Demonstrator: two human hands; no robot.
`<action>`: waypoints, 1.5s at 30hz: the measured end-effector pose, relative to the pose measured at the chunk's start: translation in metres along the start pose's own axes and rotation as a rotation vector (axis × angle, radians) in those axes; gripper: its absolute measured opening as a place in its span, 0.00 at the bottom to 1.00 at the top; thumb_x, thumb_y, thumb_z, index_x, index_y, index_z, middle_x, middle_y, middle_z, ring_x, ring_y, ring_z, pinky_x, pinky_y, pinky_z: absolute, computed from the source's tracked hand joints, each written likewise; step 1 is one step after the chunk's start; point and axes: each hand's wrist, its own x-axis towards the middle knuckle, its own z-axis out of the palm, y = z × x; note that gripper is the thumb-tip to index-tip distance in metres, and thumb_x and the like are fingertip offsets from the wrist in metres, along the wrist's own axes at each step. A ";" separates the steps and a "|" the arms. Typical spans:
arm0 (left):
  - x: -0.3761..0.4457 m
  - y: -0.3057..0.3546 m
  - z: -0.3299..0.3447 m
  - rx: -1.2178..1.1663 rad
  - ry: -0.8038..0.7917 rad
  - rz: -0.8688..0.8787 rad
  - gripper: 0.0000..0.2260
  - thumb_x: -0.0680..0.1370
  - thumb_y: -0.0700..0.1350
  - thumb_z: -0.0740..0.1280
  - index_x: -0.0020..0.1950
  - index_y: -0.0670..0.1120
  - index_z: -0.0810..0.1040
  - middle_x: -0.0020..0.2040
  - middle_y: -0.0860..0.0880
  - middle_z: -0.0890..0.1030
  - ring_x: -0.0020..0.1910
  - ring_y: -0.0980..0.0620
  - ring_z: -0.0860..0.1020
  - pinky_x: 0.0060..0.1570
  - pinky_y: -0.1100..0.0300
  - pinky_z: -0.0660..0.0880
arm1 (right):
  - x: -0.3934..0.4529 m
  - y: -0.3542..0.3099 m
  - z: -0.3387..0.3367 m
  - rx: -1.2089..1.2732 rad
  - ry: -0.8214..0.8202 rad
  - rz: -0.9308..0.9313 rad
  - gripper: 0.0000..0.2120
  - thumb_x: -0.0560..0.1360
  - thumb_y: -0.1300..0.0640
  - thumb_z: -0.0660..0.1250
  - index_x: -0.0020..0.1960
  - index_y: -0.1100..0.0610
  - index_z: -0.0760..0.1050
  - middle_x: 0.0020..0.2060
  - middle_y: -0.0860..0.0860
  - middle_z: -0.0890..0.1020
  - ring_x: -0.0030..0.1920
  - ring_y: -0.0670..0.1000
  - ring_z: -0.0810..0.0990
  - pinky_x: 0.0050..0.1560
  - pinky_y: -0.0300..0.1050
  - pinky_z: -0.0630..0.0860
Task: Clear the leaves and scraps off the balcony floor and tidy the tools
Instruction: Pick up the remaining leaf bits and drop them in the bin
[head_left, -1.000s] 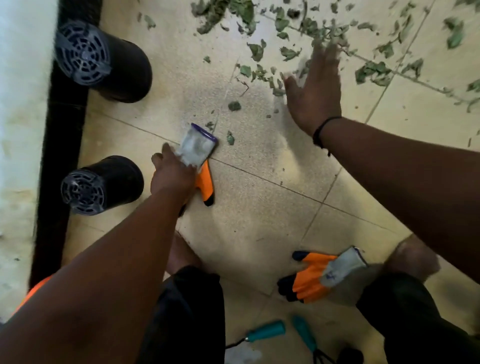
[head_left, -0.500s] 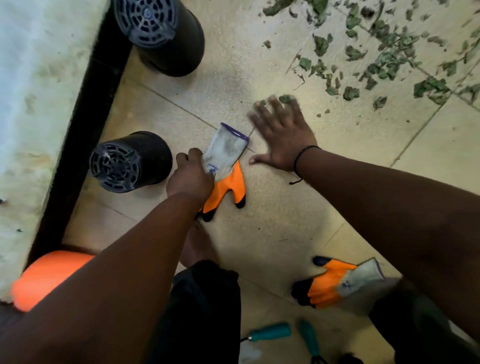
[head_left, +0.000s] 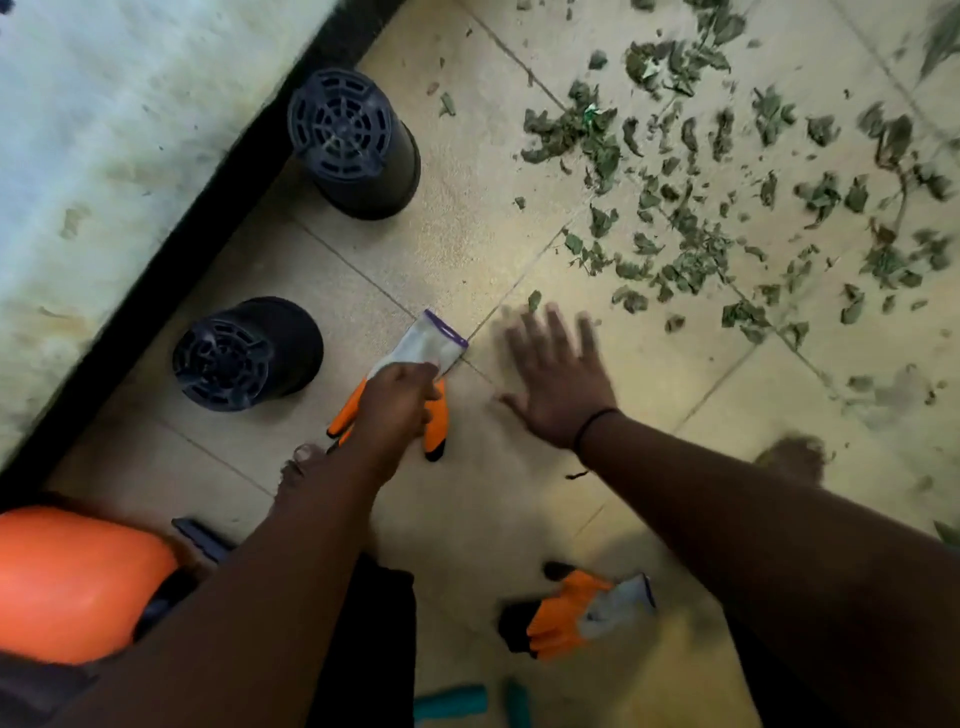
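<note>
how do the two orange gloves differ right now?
The upper glove is gripped by the left hand; the lower glove lies loose on the floor tiles, untouched. The upper glove's cuff points away from the person, toward the leaves; the lower glove's cuff points right. The upper one sits beside the open right hand; the lower lies near the teal tool handles. Both are orange with grey cuffs and dark fingertips.

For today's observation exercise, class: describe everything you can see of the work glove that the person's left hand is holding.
The glove has a pale grey knit cuff edged with a purple band, and orange coated fingers ending in black tips. It looks like fabric with a rubbery coating. The left hand grips it around the middle, hiding the palm area; the cuff points away from the person and the fingers hang back towards them. It is over the beige floor tiles, whether it touches them cannot be told, right of the nearer overturned black pot and beside the open right hand.
</note>
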 end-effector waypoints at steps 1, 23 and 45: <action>0.010 0.004 0.003 -0.181 0.016 -0.065 0.09 0.81 0.48 0.64 0.43 0.46 0.76 0.37 0.47 0.77 0.30 0.52 0.71 0.32 0.60 0.66 | 0.020 -0.009 0.008 -0.025 0.007 -0.103 0.37 0.79 0.35 0.43 0.79 0.55 0.41 0.79 0.55 0.44 0.78 0.60 0.42 0.70 0.62 0.28; 0.052 0.093 0.153 -0.470 -0.202 -0.124 0.08 0.81 0.50 0.62 0.46 0.48 0.75 0.35 0.51 0.78 0.30 0.54 0.74 0.28 0.65 0.68 | 0.001 0.056 0.106 0.023 0.111 -0.441 0.34 0.78 0.36 0.44 0.77 0.54 0.60 0.75 0.54 0.65 0.75 0.59 0.61 0.75 0.57 0.44; 0.012 0.086 0.197 -0.251 -0.158 -0.147 0.10 0.81 0.54 0.61 0.49 0.49 0.76 0.40 0.51 0.78 0.35 0.53 0.75 0.32 0.64 0.69 | -0.014 0.175 0.111 -0.096 0.129 -0.388 0.39 0.77 0.31 0.47 0.78 0.55 0.55 0.76 0.57 0.61 0.76 0.61 0.58 0.74 0.53 0.40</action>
